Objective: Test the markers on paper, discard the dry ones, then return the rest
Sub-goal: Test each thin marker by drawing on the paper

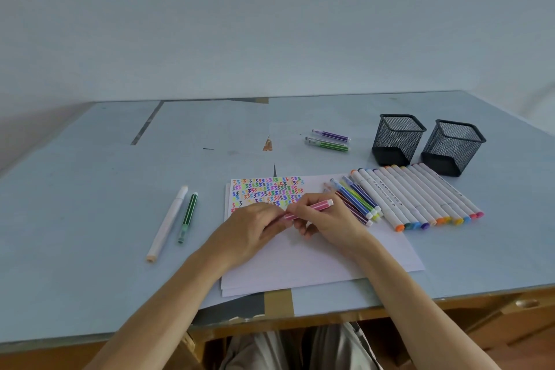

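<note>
Near the front edge of the counter [90, 294] lies the paper [315, 264], its far left part filled with rows of coloured squiggles. Broad bare surface stretches toward the left edge and the far left corner. Above the paper both hands meet: the right hand [327, 219] grips the pink marker [312, 209] by its barrel, while the left hand [255, 228] pinches its near end. Left of the paper lie a white marker [166, 224] and a green marker [187, 218], side by side. Along the paper's right edge rests a row of white markers [420, 195] beside thinner striped markers [357, 201]; print on the barrels is too small to read. Toward the far right corner stand two mesh cups [396, 138], with two more markers [329, 140] just left of them.
</note>
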